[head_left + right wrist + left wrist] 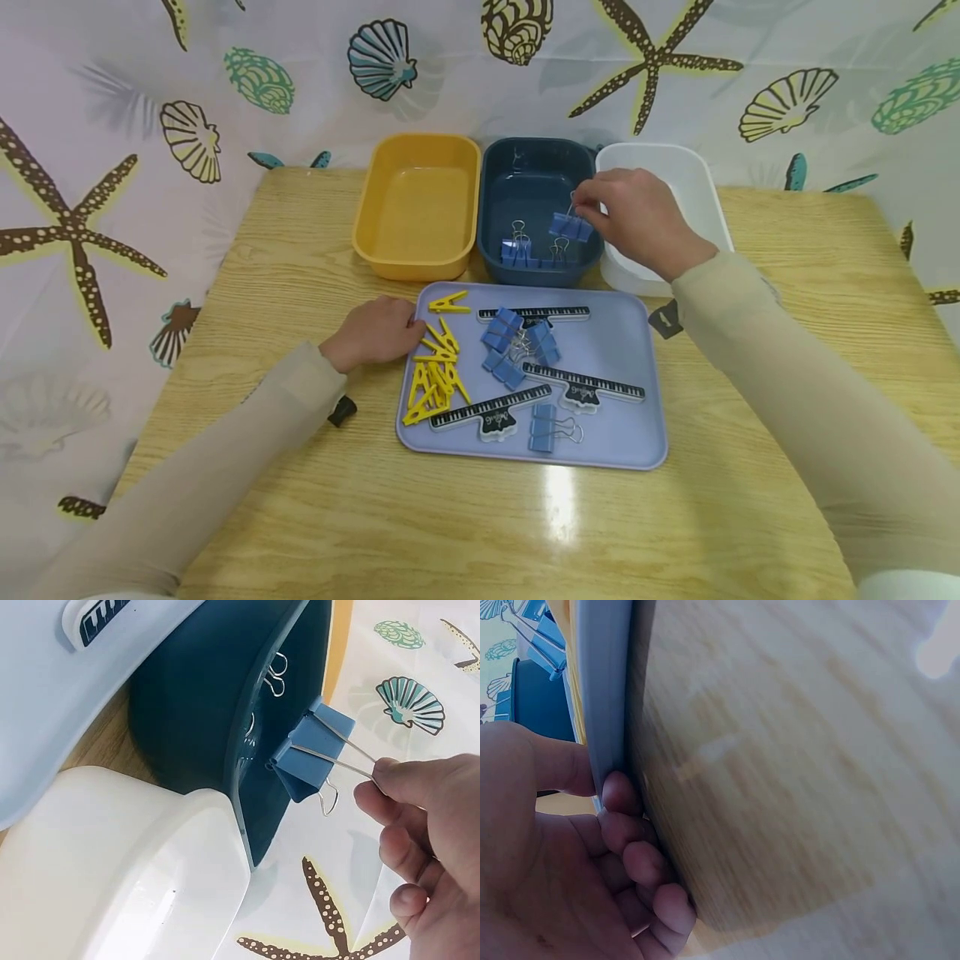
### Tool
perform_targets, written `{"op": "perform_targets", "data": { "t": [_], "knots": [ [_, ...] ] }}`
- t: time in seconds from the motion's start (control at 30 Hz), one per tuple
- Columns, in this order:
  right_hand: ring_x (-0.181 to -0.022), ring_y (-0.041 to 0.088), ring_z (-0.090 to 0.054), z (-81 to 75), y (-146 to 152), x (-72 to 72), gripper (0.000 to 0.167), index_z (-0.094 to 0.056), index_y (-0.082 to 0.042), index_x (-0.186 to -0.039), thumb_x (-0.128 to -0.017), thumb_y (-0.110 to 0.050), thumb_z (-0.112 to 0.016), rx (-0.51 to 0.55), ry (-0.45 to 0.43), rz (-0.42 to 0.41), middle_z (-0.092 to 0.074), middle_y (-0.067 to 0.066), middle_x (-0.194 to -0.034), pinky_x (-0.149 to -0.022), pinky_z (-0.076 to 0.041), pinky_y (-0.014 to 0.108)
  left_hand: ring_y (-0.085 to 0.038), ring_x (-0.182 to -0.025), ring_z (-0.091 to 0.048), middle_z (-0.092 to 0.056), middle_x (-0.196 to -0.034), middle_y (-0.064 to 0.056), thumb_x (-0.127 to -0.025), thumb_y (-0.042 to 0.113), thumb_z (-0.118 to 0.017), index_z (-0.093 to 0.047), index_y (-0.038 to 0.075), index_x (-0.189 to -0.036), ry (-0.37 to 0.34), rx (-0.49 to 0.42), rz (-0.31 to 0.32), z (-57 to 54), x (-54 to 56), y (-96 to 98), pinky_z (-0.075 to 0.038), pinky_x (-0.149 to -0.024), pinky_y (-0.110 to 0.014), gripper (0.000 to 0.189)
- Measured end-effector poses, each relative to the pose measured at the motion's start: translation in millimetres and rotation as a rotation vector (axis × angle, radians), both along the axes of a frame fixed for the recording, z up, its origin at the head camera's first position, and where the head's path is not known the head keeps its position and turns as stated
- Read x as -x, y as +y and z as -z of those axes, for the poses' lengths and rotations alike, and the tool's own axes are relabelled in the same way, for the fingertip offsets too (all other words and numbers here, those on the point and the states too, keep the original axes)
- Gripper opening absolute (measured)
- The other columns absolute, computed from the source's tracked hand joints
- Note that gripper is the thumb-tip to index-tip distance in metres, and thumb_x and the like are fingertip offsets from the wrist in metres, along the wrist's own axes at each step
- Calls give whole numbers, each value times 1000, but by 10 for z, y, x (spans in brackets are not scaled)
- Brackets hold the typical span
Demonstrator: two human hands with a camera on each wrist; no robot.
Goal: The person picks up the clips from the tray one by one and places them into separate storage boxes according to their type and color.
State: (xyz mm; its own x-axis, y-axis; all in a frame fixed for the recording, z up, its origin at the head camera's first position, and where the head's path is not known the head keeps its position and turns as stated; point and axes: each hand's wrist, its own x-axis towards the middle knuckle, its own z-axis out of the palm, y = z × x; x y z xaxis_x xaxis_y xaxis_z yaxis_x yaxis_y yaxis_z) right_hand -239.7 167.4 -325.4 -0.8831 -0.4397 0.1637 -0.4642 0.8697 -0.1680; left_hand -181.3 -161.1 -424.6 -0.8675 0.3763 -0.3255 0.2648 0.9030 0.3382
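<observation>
Over the dark blue bin (536, 193), my right hand (641, 218) pinches a blue binder clip (570, 227) by one wire handle. The right wrist view shows this binder clip (319, 746) hanging from thumb and forefinger at the bin's opening. Inside the bin are other blue binder clips (517, 252). My left hand (378, 333) grips the left rim of the lavender tray (618, 333), thumb over the edge and fingers curled against its outer side. On the tray lie several blue binder clips (543, 428), a heap of yellow clips (437, 375) and three piano-keyboard clips (491, 411).
A yellow bin (416, 212) stands left of the dark blue one, and a white bin (693, 183) stands to its right, partly behind my right hand. All rest on a wooden table (300, 242) against a shell-patterned cloth (450, 50).
</observation>
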Motion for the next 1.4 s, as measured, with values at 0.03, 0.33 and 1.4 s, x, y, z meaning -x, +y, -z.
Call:
{"op": "perform_targets", "data": {
  "t": [0.03, 0.33, 1.4],
  "knots": [
    [-98, 31, -64, 5, -2, 11, 18, -69, -4, -107, -93, -13, -62, -2, 6, -3, -71, 15, -106, -97, -47, 48, -16, -55, -47, -47, -61, -1, -96, 30, -43, -46, 15, -64, -1, -2, -3, -1, -1, 1, -33, -49, -28, 35],
    [-96, 32, -64, 36, -26, 91, 17, -70, -3, -105, -93, -13, -62, -24, 38, -19, -71, 16, -104, -94, -48, 47, -15, -54, -46, -46, -60, 0, -96, 31, -43, -46, 16, -63, -6, 7, -9, 2, 3, 7, -32, -49, -27, 37],
    [-95, 32, -65, 186, -125, 324, 20, -69, -3, -109, -95, -14, -59, -140, -30, 28, -71, 16, -106, -96, -48, 46, -14, -52, -44, -43, -58, 1, -96, 30, -43, -43, 16, -61, 4, -15, -6, 18, 4, -8, -31, -47, -27, 38]
  ]
}}
